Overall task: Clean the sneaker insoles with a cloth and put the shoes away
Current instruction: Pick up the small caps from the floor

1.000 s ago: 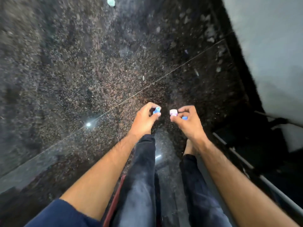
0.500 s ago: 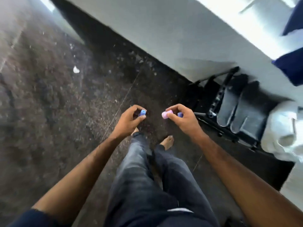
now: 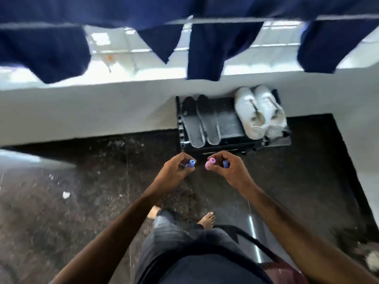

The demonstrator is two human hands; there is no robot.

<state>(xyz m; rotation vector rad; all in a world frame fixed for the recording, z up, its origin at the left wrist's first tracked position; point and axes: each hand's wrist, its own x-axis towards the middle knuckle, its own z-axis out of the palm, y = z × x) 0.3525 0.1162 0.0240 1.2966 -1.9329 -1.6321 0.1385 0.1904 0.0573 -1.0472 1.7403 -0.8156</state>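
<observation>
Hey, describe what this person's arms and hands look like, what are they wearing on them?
Both forearms are bare from the bottom edge of the picture to the wrist; no sleeve shows now. The left hand and right hand wear no gloves, and no watch or bracelet shows on either wrist. Small caps cover some fingertips: a blue cap on the left hand, a pink cap and another blue one on the right.

dark blue cloths (image 3: 207,52) smeared by blur and cropped up top, rack (image 3: 182,138) front half-hidden behind hands, rubbish (image 3: 372,259) bottom right unreadable
</observation>
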